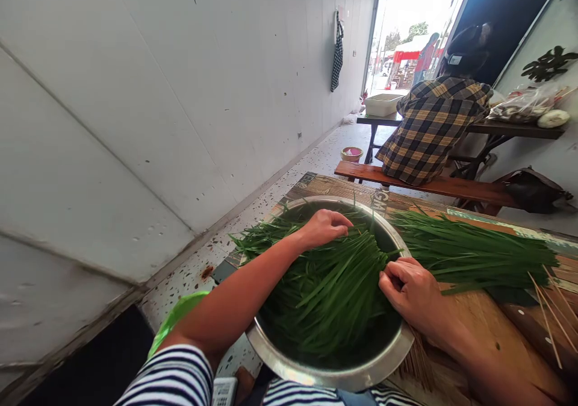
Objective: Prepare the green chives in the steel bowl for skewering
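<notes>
A wide steel bowl (311, 373) is full of long green garlic chives (334, 291). A row of the chives fans down and left from a gathered edge near the bowl's right rim. At that edge my right hand (409, 285) is closed, its thumb and fingers pinching the gathered chives; the inside of its grip is hidden. My left hand (326, 228) reaches over the bowl with fingertips pinched at the row's upper end, and what they hold is too small to make out. More chives (474, 249) lie on the wooden table right of the bowl.
Thin wooden skewers (548, 312) lie at the table's right, and a bundle of sticks (415, 361) sits beneath my right wrist. A person in a plaid shirt (436, 126) sits on a bench (469, 190) ahead. The white wall (180, 105) rises on the left.
</notes>
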Available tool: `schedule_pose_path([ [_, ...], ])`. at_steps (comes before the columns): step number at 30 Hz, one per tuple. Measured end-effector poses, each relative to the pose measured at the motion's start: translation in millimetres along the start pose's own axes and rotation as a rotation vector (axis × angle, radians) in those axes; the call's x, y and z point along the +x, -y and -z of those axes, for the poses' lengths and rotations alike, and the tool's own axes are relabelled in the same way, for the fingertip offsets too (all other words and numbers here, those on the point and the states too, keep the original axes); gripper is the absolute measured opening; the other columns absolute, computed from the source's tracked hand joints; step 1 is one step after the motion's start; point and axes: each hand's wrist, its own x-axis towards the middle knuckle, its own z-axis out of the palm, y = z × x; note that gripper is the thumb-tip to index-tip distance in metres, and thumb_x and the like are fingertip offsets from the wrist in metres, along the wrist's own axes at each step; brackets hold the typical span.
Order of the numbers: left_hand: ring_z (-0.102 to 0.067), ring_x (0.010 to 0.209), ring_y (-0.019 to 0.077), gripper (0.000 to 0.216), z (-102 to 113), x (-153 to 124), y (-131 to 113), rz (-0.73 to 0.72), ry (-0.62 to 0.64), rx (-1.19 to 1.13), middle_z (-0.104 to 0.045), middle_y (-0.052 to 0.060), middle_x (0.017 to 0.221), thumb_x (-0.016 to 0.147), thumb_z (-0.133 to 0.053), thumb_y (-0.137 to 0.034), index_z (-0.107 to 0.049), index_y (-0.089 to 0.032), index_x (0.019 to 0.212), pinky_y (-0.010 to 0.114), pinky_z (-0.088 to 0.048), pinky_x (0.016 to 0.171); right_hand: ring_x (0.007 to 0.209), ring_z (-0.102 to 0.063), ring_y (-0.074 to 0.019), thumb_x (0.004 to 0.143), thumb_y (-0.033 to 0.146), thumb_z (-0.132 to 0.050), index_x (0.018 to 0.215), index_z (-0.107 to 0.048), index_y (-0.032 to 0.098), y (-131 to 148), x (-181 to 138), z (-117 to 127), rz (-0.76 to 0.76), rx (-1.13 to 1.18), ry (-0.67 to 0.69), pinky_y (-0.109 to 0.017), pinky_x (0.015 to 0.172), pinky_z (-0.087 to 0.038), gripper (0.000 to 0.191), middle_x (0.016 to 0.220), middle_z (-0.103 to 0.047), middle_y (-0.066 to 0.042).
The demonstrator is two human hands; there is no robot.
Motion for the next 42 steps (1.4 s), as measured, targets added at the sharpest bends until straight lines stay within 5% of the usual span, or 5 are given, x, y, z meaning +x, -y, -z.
schedule_pose_path([
  [42,-0.060,0.069,0.0115,0.032,-0.5,-3.5,-1.2,0.010,-0.010,-0.071,-0.071,0.006,0.080,0.072,-0.056,-0.021,-0.071,-0.010,0.098,0.019,-0.047,0.064,0.048,-0.042,-0.0097,0.080,0.021,-0.046,0.049,-0.033,0.022,-1.0,-1.3,-0.4,0.009,-0.007,-0.008,-0.024,0.057,-0.034,0.033,0.045,-0.042,0.004],
])
